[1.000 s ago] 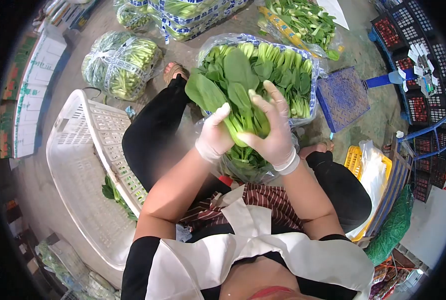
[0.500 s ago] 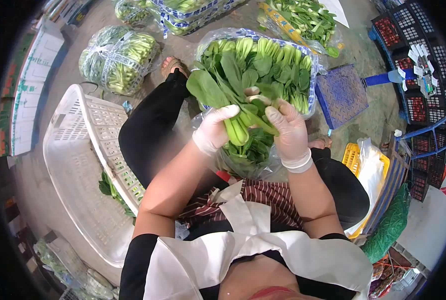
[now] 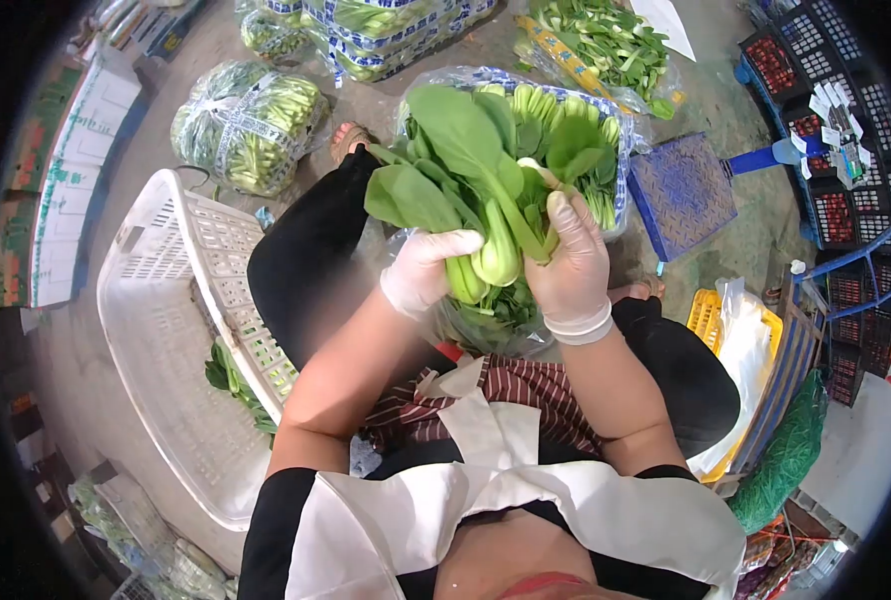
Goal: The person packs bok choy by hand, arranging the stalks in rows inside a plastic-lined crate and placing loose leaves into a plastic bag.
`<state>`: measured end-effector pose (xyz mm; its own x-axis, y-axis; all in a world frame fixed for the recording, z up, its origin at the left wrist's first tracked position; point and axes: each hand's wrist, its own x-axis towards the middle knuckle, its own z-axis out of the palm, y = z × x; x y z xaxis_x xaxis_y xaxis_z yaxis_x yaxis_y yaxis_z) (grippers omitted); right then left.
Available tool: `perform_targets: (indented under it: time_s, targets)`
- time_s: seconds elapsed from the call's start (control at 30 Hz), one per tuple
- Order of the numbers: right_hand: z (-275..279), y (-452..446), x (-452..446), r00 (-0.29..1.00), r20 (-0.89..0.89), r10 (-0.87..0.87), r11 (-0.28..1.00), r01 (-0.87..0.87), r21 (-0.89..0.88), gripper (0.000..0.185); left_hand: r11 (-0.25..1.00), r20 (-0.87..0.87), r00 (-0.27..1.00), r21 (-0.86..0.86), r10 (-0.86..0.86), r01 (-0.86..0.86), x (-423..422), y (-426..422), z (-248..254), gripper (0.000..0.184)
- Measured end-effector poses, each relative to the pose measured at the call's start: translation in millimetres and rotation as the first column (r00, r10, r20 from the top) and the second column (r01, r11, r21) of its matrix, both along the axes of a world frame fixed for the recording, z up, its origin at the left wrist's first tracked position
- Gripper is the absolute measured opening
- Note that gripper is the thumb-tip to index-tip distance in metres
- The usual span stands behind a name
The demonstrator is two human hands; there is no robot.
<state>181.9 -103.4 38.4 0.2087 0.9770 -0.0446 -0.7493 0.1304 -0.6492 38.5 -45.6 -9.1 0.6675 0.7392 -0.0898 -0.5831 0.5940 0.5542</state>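
Observation:
My left hand (image 3: 424,272), in a thin white glove, is wrapped round the pale green bases of a bok choy (image 3: 497,258), its broad leaves fanning out up and to the left. On the other side my gloved right hand (image 3: 576,262) pinches a stalk at the bunch's right edge; its fingertips are partly behind the leaves. Just beyond both hands lies an opened plastic pack of bok choy (image 3: 598,200) with a blue-and-white printed edge. More dark leaves (image 3: 501,318) rest in clear plastic below the hands, close to my lap.
To the left stands a white plastic crate (image 3: 171,375) with some greens beside it. Wrapped bundles of greens (image 3: 251,125) lie ahead. A blue platform scale (image 3: 681,190) is at the right, near a yellow basket (image 3: 706,318) with plastic bags and stacked black crates (image 3: 811,60).
The bok choy is turned more upright, and a large leaf and thick white-green base now face me. My right hand has shifted slightly down and its grip on the stalk has changed.

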Motion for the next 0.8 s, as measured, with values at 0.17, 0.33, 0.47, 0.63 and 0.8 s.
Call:
perform_targets:
  time_s: [0.17, 0.33, 0.47, 0.63, 0.8]
  targets:
    - [-8, -6, 21, 0.997, -0.025, -0.067, 0.997, 0.066, -0.038, 0.039, 0.999, -0.042, 0.999, -0.043, 0.026, -0.028, -70, -2, -10, 0.065]
    - [-93, -19, 62, 0.764, 0.500, 0.407, 0.895, -0.223, -0.387, 0.033, 0.697, -0.436, 0.553, 0.546, 0.710, -0.465, -215, -23, 65, 0.061]
    - [-168, -36, 75, 0.043, 0.903, 0.427, 0.904, 0.009, -0.427, 0.039, 0.642, -0.585, 0.268, 0.664, 0.766, -0.384, -322, -59, 105, 0.054]
    - [-144, -32, 83, -0.099, 0.801, 0.590, 0.761, -0.263, -0.593, 0.043, 0.797, -0.816, -0.238, 0.571, 0.527, -0.194, -447, -110, 59, 0.066]
    - [-135, -56, 85, -0.698, 0.673, 0.245, 0.675, -0.376, -0.635, 0.055, 0.998, -0.357, -0.934, -0.050, 0.017, 0.038, -324, -89, 84, 0.076]
